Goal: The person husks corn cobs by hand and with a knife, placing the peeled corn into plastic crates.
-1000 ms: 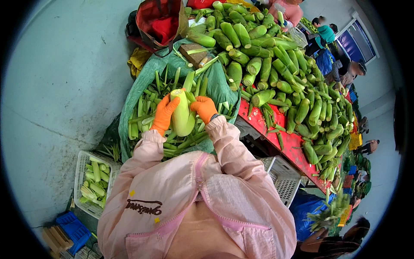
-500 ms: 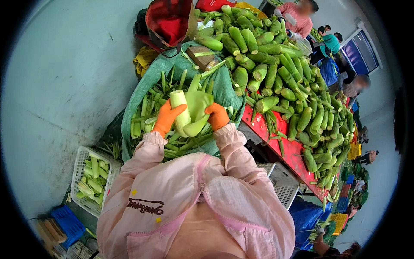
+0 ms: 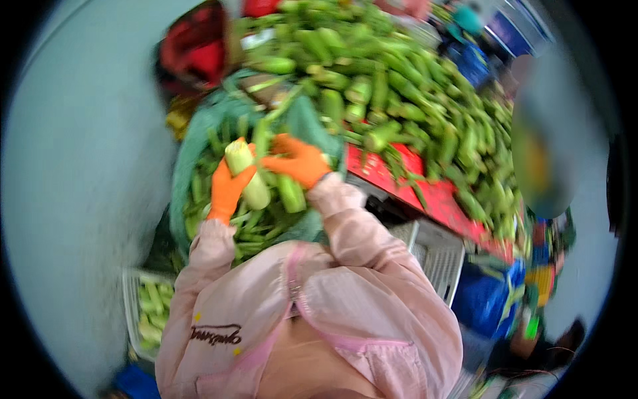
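A pale, mostly husked ear of corn (image 3: pixel 250 185) stands tilted in my left hand (image 3: pixel 228 189); the gloved orange fingers are closed around it, cut end up. Just right of it is my right hand (image 3: pixel 297 161), also in an orange glove, its fingers pointing toward the ear. Motion smears those fingers, so I cannot make out whether they grip anything. A green husk piece (image 3: pixel 291 194) shows right below that hand, over a large green sack (image 3: pixel 185 179) full of stripped husks.
A red table (image 3: pixel 435 199) at the right bears a big heap of unhusked corn (image 3: pixel 399 73). White crates stand at the lower left (image 3: pixel 129 312) and under the table (image 3: pixel 442 263). A red-lined bag (image 3: pixel 196 50) sits behind the sack; a blue bag (image 3: pixel 488 299) lies right.
The view has shifted and blurred. The broad husk leaves my right hand was pulling are off the ear; a green piece is now below that hand. My left hand still grips the ear.
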`<state>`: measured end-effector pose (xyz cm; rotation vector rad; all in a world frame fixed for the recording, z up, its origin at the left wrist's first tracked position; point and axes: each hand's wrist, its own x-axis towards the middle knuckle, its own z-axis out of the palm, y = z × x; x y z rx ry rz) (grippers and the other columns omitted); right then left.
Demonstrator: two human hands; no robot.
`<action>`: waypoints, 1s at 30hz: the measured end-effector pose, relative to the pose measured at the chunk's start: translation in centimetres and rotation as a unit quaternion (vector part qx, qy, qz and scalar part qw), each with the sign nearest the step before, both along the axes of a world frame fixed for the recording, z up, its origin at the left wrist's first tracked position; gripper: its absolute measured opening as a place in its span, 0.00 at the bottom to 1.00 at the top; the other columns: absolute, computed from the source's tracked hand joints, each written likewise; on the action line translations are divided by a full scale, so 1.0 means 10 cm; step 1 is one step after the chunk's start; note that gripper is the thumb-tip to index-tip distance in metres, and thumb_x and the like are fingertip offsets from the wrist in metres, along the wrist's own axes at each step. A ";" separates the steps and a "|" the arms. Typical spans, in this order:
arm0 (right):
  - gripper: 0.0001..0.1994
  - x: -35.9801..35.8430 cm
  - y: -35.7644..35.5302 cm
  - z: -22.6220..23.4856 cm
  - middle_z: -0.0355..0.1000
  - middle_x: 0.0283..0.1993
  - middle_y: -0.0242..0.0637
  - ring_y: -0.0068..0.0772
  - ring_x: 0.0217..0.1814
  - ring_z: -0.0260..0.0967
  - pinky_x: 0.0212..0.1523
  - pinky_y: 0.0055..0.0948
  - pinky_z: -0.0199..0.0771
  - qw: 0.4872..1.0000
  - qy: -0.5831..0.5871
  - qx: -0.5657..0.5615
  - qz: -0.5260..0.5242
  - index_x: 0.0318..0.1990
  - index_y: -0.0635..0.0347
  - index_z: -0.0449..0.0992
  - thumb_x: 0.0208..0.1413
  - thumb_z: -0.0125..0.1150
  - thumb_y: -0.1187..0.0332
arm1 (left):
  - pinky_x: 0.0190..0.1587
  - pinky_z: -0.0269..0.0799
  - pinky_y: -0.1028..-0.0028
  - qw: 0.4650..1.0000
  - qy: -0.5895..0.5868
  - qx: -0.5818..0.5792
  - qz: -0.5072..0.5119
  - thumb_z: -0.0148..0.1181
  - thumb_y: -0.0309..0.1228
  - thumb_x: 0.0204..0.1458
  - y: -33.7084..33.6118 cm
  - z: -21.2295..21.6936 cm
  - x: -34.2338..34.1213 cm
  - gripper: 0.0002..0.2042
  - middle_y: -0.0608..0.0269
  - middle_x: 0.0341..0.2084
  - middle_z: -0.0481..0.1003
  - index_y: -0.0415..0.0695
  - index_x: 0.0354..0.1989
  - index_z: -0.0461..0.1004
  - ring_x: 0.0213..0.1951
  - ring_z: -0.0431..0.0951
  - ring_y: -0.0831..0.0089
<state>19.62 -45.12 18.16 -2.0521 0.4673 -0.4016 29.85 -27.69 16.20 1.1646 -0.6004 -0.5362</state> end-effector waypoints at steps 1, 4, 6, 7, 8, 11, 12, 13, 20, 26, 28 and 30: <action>0.40 -0.02 0.12 0.12 0.76 0.50 0.45 0.39 0.52 0.74 0.53 0.33 0.72 0.999 -0.002 0.034 0.019 0.57 0.66 0.71 0.44 0.67 0.43 | 0.57 0.68 0.71 0.996 -0.077 0.036 -0.007 0.64 0.24 0.48 -0.11 -0.08 -0.06 0.34 0.57 0.54 0.73 0.42 0.67 0.59 0.54 0.73 0.70; 0.29 -0.23 0.15 -0.04 0.76 0.44 0.38 0.27 0.45 0.73 0.47 0.27 0.73 0.960 -0.090 0.263 -0.028 0.55 0.66 0.72 0.46 0.70 0.60 | 0.54 0.70 0.71 0.986 -0.135 0.093 -0.036 0.69 0.28 0.44 -0.45 -0.07 -0.41 0.40 0.57 0.54 0.73 0.45 0.68 0.56 0.52 0.74 0.72; 0.23 -0.84 -0.04 0.14 0.77 0.43 0.35 0.24 0.43 0.73 0.46 0.26 0.74 0.968 -0.074 0.200 -0.132 0.50 0.66 0.76 0.47 0.70 0.64 | 0.60 0.64 0.70 0.948 -0.306 0.048 -0.068 0.70 0.31 0.44 -0.75 0.02 -0.69 0.43 0.52 0.61 0.66 0.44 0.70 0.53 0.60 0.69 0.63; 0.21 -1.21 -0.20 0.02 0.77 0.44 0.35 0.26 0.44 0.74 0.48 0.28 0.73 0.947 -0.138 0.234 -0.171 0.50 0.65 0.76 0.49 0.68 0.66 | 0.61 0.63 0.69 0.936 -0.337 0.048 -0.093 0.71 0.32 0.44 -0.90 0.07 -0.81 0.43 0.51 0.63 0.64 0.43 0.69 0.53 0.61 0.68 0.60; 0.19 -1.57 -0.33 0.02 0.77 0.44 0.36 0.28 0.44 0.74 0.49 0.30 0.73 0.919 -0.180 0.272 -0.220 0.50 0.65 0.76 0.51 0.66 0.68 | 0.62 0.61 0.69 0.922 -0.368 0.052 -0.107 0.71 0.33 0.44 -1.01 0.12 -0.87 0.44 0.50 0.64 0.62 0.42 0.69 0.53 0.62 0.66 0.58; 0.17 -2.77 -0.78 -0.20 0.76 0.43 0.35 0.25 0.42 0.73 0.45 0.27 0.74 0.842 -0.291 0.124 -0.436 0.49 0.65 0.76 0.52 0.66 0.71 | 0.60 0.64 0.70 0.959 -0.215 0.055 -0.177 0.65 0.30 0.51 -1.13 -0.25 -0.73 0.34 0.51 0.60 0.66 0.41 0.67 0.57 0.60 0.69 0.63; 0.17 -3.21 -0.92 -0.27 0.76 0.43 0.35 0.25 0.41 0.73 0.45 0.26 0.74 0.820 -0.287 0.090 -0.487 0.49 0.66 0.76 0.52 0.66 0.70 | 0.58 0.66 0.71 0.970 -0.079 0.070 -0.217 0.62 0.28 0.54 -1.14 -0.40 -0.67 0.30 0.52 0.58 0.68 0.40 0.66 0.60 0.59 0.70 0.65; 0.17 -3.59 -0.99 -0.29 0.76 0.43 0.34 0.25 0.41 0.73 0.44 0.26 0.74 0.808 -0.253 0.047 -0.530 0.49 0.66 0.76 0.52 0.66 0.71 | 0.58 0.66 0.71 0.970 -0.080 0.076 -0.216 0.62 0.28 0.54 -1.16 -0.58 -0.63 0.30 0.52 0.58 0.68 0.40 0.66 0.60 0.59 0.70 0.65; 0.30 -5.22 -1.46 -1.79 0.77 0.42 0.49 0.51 0.47 0.75 0.48 0.43 0.72 0.647 0.273 -0.016 -0.711 0.42 0.59 0.79 0.38 0.69 0.42 | 0.56 0.68 0.73 0.973 -0.070 0.135 -0.171 0.58 0.25 0.57 -1.97 -0.81 -0.91 0.21 0.54 0.52 0.74 0.36 0.60 0.67 0.53 0.74 0.70; 0.35 -5.40 -1.48 -2.80 0.78 0.41 0.49 0.49 0.45 0.77 0.48 0.39 0.74 0.648 0.477 0.122 -0.581 0.41 0.59 0.81 0.35 0.66 0.36 | 0.50 0.72 0.70 0.909 -0.354 0.201 -0.087 0.60 0.31 0.54 -3.35 -0.42 -1.05 0.23 0.53 0.49 0.76 0.40 0.59 0.69 0.49 0.77 0.64; 0.35 -5.34 -1.50 -2.83 0.77 0.48 0.48 0.44 0.49 0.75 0.53 0.36 0.72 0.692 0.516 0.162 -0.479 0.46 0.58 0.80 0.41 0.62 0.36 | 0.46 0.73 0.65 0.838 -0.501 0.212 -0.037 0.62 0.41 0.51 -3.86 -0.40 -1.07 0.24 0.52 0.45 0.77 0.41 0.54 0.72 0.47 0.77 0.57; 0.31 -5.65 -1.47 -3.43 0.77 0.46 0.48 0.44 0.47 0.76 0.51 0.36 0.73 0.730 0.475 0.267 -0.413 0.47 0.59 0.79 0.50 0.55 0.39 | 0.46 0.73 0.62 0.799 -0.521 0.294 -0.055 0.63 0.46 0.47 -4.44 -0.46 -1.15 0.25 0.51 0.44 0.77 0.41 0.49 0.74 0.46 0.78 0.55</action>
